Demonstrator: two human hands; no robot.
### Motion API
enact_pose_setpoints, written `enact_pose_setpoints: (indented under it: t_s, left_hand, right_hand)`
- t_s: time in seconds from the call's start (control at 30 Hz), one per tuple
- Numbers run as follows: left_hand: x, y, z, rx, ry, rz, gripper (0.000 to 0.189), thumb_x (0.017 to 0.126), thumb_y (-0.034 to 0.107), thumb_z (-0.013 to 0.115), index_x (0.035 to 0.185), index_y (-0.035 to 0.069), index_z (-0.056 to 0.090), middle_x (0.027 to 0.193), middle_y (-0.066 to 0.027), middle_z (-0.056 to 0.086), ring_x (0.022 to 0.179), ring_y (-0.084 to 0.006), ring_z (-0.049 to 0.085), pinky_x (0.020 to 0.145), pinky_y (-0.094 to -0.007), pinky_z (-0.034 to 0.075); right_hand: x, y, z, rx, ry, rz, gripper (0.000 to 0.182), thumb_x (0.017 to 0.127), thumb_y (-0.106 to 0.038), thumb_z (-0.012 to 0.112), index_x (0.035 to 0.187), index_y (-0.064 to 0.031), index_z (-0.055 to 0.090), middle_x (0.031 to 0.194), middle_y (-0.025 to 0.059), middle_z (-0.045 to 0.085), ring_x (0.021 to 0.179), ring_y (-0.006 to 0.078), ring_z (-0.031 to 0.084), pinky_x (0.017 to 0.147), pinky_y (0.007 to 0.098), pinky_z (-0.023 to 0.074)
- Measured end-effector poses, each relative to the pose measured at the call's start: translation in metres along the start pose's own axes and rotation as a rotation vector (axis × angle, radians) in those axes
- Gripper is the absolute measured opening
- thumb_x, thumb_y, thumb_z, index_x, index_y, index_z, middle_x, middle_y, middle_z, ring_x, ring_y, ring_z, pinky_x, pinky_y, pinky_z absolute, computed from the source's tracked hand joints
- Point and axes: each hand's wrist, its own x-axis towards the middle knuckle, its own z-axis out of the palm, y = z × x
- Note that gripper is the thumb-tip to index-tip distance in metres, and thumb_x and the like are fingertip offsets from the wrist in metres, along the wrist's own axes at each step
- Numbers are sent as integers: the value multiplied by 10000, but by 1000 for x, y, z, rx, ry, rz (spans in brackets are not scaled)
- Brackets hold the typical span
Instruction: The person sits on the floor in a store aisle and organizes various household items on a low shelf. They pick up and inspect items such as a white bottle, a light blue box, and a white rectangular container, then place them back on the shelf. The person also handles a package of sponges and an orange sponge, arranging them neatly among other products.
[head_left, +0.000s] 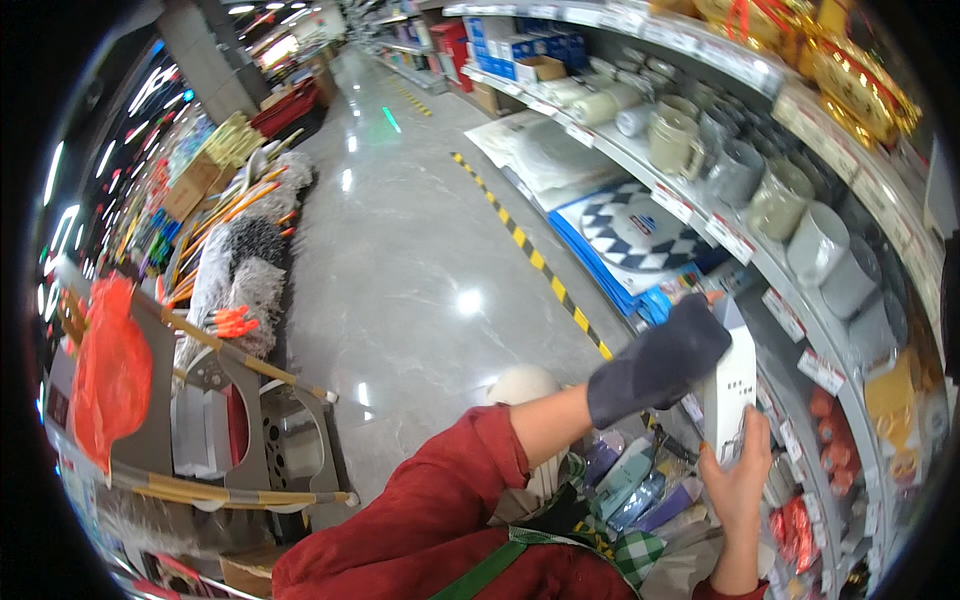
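My left hand, in a dark fabric glove, holds the upper end of a long white carton with its fingers wrapped at the top edge. Bare, my right hand grips the lower end of the same carton between thumb and fingers. The carton bears writing and is tilted beside the lower shelves. Beneath my hands, several packaged goods in purple and teal boxes lie close to my lap.
Shelving on the right holds wrapped mugs, price tags and flat packs with a checked pattern. Yellow-black tape marks the floor. At the left stand a rack with a red plastic bag and a pile of mop heads.
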Motion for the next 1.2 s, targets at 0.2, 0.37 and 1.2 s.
enact_pose_setpoints:
  t_s: [0.2, 0.37, 1.2]
  left_hand:
    - [-12, 6, 7, 124, 3, -76, 45, 696, 12, 568, 656, 0, 551, 643, -168, 495, 696, -320, 510, 823, -414, 438]
    - [-24, 11, -22, -37, 78, -266, 78, 733, 46, 557, 776, -17, 574, 776, -196, 524, 809, -347, 509, 855, -424, 406]
    - [-71, 0, -63, -124, 212, -657, 244, 795, 100, 540, 987, -50, 556, 996, -280, 509, 966, -413, 483, 1054, -482, 294]
  right_hand:
    - [-10, -15, 32, -225, 63, -68, 595, 699, -45, 708, 1223, 44, 439, 1244, 298, 431, 1045, 490, 506, 863, 501, 433]
    - [-5, -25, 50, -306, 51, -182, 608, 681, -39, 721, 1216, 45, 443, 1265, 302, 428, 1072, 498, 493, 891, 510, 421]
    - [19, -29, 105, -238, -107, -420, 671, 650, -59, 702, 1265, 49, 455, 1322, 328, 378, 1165, 510, 427, 986, 496, 365]
